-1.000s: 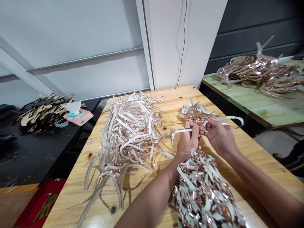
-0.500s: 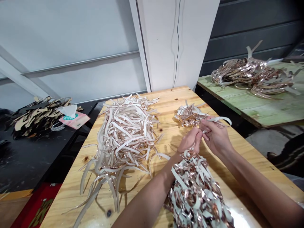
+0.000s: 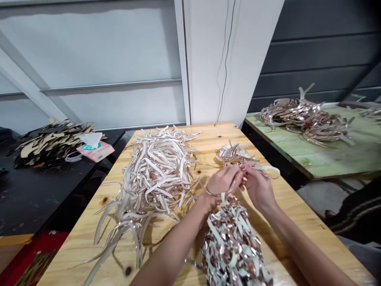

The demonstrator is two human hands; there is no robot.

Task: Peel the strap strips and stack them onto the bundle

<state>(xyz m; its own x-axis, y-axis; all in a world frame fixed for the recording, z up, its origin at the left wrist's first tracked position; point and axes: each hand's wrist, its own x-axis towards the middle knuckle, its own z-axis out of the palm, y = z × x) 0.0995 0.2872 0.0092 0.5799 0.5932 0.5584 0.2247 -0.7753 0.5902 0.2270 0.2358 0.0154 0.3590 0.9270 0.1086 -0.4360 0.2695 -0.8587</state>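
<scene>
My left hand and my right hand meet over the right side of the wooden table. Both are closed, with fingertips nearly touching. A shiny rose-gold and white strip sticks out past my right hand. My left fingers pinch a similar strip, which loops by the wrist. Below my hands hangs or lies a dense shaggy piece covered in knotted shiny strips; its top end reaches my left hand. Just beyond my fingers sits a small bundle of strips. My fingers hide the exact joining point.
A large heap of loose strips covers the table's left part. On a black table at left are a tan and black scrap pile and a tissue pack. Another strip pile lies on a green table.
The view has tilted up. My hands have drawn closer together, and a strip now curls around by my left wrist. The strip past my right hand sticks out less far.
</scene>
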